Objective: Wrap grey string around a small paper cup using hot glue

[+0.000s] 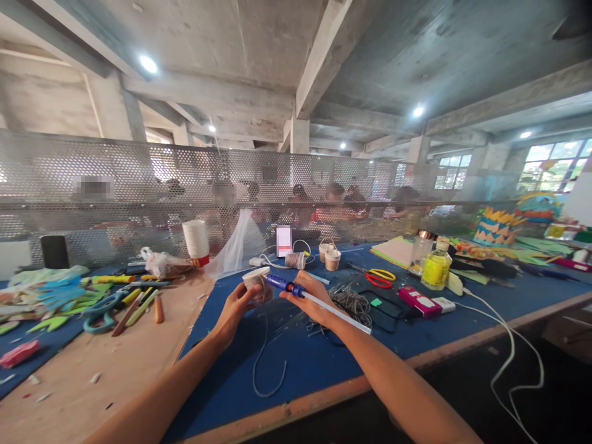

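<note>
My left hand [235, 311] is closed around a small paper cup [256, 279], tilted with its pale rim up. My right hand [313, 297] grips a blue hot glue gun [284, 285], and a long whitish glue stick [342, 313] juts from its back end. The gun's nozzle is at the cup's rim; whether it touches I cannot tell. A grey cord [269, 394] curls on the blue mat below the cup. Just right of my right hand lies a heap of grey cord [351, 305]. Behind stand two small cups with cord handles [332, 259].
Red and yellow scissors [382, 279], a magenta box [420, 302] and a bottle of yellow liquid [436, 268] lie or stand to the right. Stacked paper cups [196, 240], teal scissors [104, 311] and tools are left. A perforated metal screen [259, 179] rises behind; people sit beyond.
</note>
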Motion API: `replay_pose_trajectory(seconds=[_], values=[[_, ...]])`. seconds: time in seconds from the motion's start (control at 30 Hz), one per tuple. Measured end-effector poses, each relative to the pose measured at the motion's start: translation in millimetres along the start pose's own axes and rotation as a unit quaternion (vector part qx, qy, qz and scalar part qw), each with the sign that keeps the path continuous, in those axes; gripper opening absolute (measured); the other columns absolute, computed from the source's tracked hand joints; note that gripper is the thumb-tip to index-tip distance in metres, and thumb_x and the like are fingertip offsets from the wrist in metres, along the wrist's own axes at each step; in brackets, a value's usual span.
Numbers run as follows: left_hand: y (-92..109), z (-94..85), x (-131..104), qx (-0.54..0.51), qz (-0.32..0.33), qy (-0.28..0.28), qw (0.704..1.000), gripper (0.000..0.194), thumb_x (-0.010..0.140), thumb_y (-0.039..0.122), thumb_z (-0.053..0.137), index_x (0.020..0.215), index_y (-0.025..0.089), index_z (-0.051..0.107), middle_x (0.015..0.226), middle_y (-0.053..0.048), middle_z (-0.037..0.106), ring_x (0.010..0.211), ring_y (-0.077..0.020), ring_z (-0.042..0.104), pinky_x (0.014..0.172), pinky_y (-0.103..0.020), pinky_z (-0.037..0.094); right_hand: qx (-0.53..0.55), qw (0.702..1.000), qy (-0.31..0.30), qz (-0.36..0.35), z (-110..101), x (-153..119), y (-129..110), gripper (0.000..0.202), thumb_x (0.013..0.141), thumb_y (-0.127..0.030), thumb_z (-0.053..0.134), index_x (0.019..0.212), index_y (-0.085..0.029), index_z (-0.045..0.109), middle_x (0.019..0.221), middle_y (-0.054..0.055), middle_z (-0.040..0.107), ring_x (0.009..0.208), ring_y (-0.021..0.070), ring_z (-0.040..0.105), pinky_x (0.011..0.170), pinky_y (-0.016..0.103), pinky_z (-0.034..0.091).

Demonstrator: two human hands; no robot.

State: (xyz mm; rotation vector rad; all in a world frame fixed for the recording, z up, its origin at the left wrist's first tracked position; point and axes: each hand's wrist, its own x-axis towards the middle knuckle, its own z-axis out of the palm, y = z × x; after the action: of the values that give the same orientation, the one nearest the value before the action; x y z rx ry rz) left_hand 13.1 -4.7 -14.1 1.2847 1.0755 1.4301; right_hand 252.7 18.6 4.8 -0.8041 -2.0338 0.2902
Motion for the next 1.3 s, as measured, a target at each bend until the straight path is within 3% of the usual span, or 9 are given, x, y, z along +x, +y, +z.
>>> replay_pose_trajectory(seconds=[0.9,1.13,1.3], values=[[6.5,2.6,-3.7,0.004,0.006,0.000,1.000,0.064,0.080,0.063,0.077,0.128,0.021,0.071,0.126,-0.012,0.078,0.113,-0.0328,0.074,0.099,-0.045,0.057,0.004,1.000,-0.002,0.007,-6.0,-0.1,-5.6,0.042,0.097,-0.057,0.068,0.076,-0.022,0.061,0.085,-0.001,0.056,0.073,0.0146,0.057,0.067,0.027,0.042],[5.0,2.9,-2.7,-0.009,0.006,0.007,1.000,0.065,0.076,0.063,0.081,0.125,0.021,0.074,0.124,-0.013,0.078,0.114,-0.0352,0.073,0.101,-0.050,0.056,0.020,1.000,0.004,0.011,-3.0,0.3,1.1,0.044,0.095,-0.057,0.071,0.074,-0.021,0.058,0.084,-0.001,0.054,0.072,0.0139,0.056,0.066,0.027,0.040],[2.2,1.4,-1.1,-0.012,0.005,0.004,1.000,0.063,0.078,0.063,0.080,0.124,0.021,0.074,0.125,-0.012,0.078,0.111,-0.0321,0.074,0.100,-0.046,0.057,0.023,1.000,0.002,0.008,-2.2,0.5,3.9,0.043,0.096,-0.055,0.071,0.074,-0.021,0.059,0.084,-0.001,0.053,0.072,0.0134,0.055,0.065,0.026,0.039]])
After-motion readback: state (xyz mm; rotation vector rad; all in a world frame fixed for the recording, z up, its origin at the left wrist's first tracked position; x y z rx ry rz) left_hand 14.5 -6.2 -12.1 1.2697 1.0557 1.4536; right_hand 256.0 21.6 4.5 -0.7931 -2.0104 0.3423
